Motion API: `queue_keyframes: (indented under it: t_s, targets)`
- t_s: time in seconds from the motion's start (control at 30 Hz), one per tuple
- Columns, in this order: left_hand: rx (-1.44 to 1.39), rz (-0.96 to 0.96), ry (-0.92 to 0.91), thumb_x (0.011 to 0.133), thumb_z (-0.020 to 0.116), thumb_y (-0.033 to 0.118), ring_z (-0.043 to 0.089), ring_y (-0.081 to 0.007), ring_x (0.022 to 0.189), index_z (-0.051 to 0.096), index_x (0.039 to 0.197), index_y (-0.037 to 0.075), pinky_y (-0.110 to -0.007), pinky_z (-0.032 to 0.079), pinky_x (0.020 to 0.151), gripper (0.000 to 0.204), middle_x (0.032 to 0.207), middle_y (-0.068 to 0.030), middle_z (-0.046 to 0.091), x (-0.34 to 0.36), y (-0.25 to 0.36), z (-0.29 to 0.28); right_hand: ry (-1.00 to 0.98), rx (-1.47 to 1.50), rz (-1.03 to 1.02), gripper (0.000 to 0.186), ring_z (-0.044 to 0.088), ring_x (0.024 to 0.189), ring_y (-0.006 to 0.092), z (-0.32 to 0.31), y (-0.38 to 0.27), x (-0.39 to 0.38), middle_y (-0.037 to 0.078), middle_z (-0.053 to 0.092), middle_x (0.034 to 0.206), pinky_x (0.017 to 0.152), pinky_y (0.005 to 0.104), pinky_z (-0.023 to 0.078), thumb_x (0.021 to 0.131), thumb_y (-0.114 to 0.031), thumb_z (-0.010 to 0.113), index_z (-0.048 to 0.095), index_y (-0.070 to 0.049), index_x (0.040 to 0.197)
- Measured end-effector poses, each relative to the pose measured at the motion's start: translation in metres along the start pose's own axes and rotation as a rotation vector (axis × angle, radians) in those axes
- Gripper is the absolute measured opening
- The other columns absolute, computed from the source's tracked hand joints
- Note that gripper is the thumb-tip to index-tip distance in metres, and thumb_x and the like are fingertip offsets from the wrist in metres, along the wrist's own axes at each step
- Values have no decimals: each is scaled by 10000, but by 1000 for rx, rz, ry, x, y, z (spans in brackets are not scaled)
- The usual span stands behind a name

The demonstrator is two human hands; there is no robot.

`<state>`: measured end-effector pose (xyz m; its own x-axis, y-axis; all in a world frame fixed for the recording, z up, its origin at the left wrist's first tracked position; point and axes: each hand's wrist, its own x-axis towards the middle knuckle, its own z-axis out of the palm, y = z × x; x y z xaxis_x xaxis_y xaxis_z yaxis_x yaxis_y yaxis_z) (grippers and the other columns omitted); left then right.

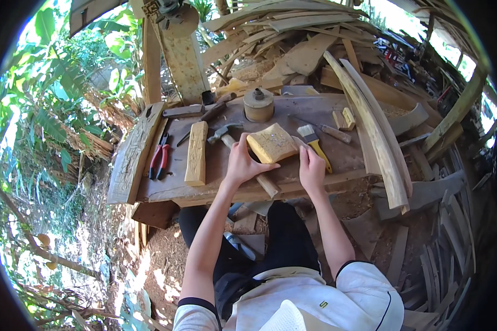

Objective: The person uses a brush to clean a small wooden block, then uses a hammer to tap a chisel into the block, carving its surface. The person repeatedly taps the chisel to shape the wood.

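Above the workbench (174, 187) I hold a pale yellow wooden block (271, 143) with a slightly curved top and dark specks on its face. My left hand (242, 164) grips its left side, with the thumb along the lower edge. My right hand (312, 168) is closed at the right edge, fingers partly hidden. Beneath my left hand lies a claw hammer (268, 186), its head up and left of the hand. A yellow-handled paintbrush (316, 148) rests just beyond my right hand. Left of the hammer is a longer wooden block (196, 154).
Red-handled pliers (160, 160) and a thick plank (136, 154) are at the bench's left. A round metal piece (258, 105) stands at the back, near a wooden-handled tool (334, 132). Long curved wood strips (370, 132) overhang the right side. Offcuts (298, 55) are piled behind.
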<state>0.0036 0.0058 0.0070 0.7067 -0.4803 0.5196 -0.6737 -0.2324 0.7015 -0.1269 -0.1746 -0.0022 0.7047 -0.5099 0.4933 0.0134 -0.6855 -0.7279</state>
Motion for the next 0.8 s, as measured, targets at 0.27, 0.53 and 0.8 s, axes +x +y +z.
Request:
queue_keyframes:
  t_s: [0.27,0.53,0.8]
  targets:
    - [-145,-26,45,618,982,407,718,-354,1064,516,1347,-11,-434,562,908,961,1146,-214,726,-3,-10,-4,158,198,68,321,647,675,286,18,-6,-9,220,677,806,659,414,491,1103,-204,512,678,59,1181]
    - [-111,-30,-16,747,889,409,688,-379,1073,525,1348,71,-459,535,937,780,1115,-215,714,-4,-13,-4,335,333,-1,334,646,766,244,35,-17,19,172,696,851,722,376,494,1119,-215,489,662,71,1114]
    - [-121,-70,37,879,744,388,653,-419,1032,644,1121,-12,-468,506,904,478,1046,-210,683,-3,-6,-5,390,409,-54,342,539,651,216,46,-49,48,143,631,752,649,364,463,1118,-228,497,647,67,1034]
